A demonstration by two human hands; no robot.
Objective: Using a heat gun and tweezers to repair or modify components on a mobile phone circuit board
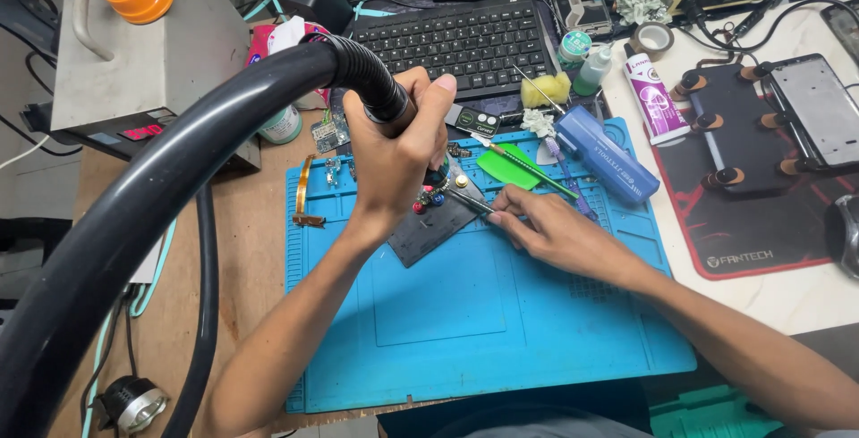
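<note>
While wrapped tight around the black handle of a hot-air wand (pixel 386 102), fingers of the left hand (pixel 394 147) closed in a fist, nozzle pointing down at a dark grey board (pixel 438 223) on the blue mat (pixel 474 313). Nozzle tip hidden behind the fist. Fingers of the right hand (pixel 546 232) pinched together on thin metal tweezers (pixel 472 203), tips reaching in to the board's upper edge, just beside the nozzle. Exact part under the tips too small to make out; a few red, blue and brass dots clustered there.

Outward from the wand: one thick black ribbed hose (pixel 161 196) arching across the left of the view, its far end cut off at the bottom edge. One grey box (pixel 152 53) with a red display at upper left, an orange shape on top cut off by the frame.

Beyond the hands: one green plastic pick (pixel 508 168), one blue case (pixel 608 153) lying slantwise on the mat, one yellow sponge (pixel 546 89), one black keyboard (pixel 461 40). Containers: one small dropper bottle (pixel 592 69) with clear body, contents not readable; one white tube (pixel 655 98) lying flat; one round green-lidded jar (pixel 574 47), closed.

On the right, one black clamp holder (pixel 735 129) on a red-edged pad, one phone frame (pixel 823 107) partly cut off.
</note>
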